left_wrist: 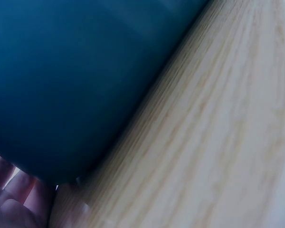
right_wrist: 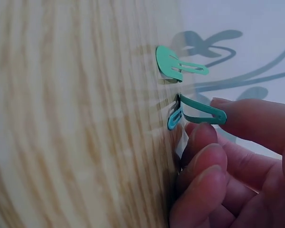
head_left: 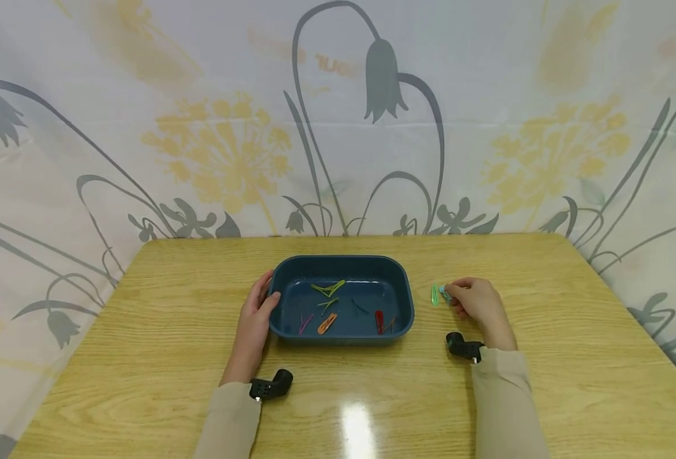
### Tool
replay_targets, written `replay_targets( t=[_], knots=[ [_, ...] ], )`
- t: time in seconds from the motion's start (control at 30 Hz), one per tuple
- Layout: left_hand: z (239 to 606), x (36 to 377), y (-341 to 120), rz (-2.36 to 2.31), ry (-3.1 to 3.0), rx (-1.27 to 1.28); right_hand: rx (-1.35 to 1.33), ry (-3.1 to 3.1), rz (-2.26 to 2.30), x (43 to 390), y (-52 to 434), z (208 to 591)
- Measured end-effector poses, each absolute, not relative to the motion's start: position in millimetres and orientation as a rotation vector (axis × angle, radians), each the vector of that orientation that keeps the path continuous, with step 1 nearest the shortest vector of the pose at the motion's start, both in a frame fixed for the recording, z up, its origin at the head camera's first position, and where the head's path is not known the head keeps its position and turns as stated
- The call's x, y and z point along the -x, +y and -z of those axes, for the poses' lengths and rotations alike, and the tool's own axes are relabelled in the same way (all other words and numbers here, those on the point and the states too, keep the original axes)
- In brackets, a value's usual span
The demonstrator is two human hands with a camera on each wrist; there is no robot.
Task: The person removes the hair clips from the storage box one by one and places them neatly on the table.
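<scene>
My left hand [head_left: 255, 312] grips the left rim of a dark blue plastic basin [head_left: 342, 339], thumb over the edge; its fingers [left_wrist: 20, 186] show at the basin's side in the left wrist view. Right of the basin, my right hand [head_left: 478, 304] pinches the end of a blue snap hair clip [right_wrist: 206, 118] close to the tabletop. Beside that clip lies a green snap hair clip [right_wrist: 170, 62]. Inside the basin are several hair clips, among them an orange one [head_left: 327, 323], a red one [head_left: 379, 322] and a yellow-green one [head_left: 329, 289].
The wooden table [head_left: 171, 331] carries everything. A patterned cloth [head_left: 338, 159] hangs behind its far edge. Each wrist wears a small black camera, one on the left [head_left: 271, 385] and one on the right [head_left: 462, 345].
</scene>
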State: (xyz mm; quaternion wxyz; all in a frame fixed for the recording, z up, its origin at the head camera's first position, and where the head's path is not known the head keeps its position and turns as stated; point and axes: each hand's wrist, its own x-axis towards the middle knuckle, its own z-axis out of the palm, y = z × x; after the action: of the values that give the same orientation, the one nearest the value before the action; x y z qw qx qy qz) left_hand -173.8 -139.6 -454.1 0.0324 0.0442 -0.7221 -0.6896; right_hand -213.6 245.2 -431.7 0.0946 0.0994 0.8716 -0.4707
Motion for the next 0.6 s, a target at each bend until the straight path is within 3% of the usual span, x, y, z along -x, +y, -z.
replay_targets(
  t=[0.6],
  knots=[
    [454.7,173.5,-140.5,2.129,-2.228,-0.118,-0.220,2.704,1.323,213.5,244.5,419.7]
  ],
)
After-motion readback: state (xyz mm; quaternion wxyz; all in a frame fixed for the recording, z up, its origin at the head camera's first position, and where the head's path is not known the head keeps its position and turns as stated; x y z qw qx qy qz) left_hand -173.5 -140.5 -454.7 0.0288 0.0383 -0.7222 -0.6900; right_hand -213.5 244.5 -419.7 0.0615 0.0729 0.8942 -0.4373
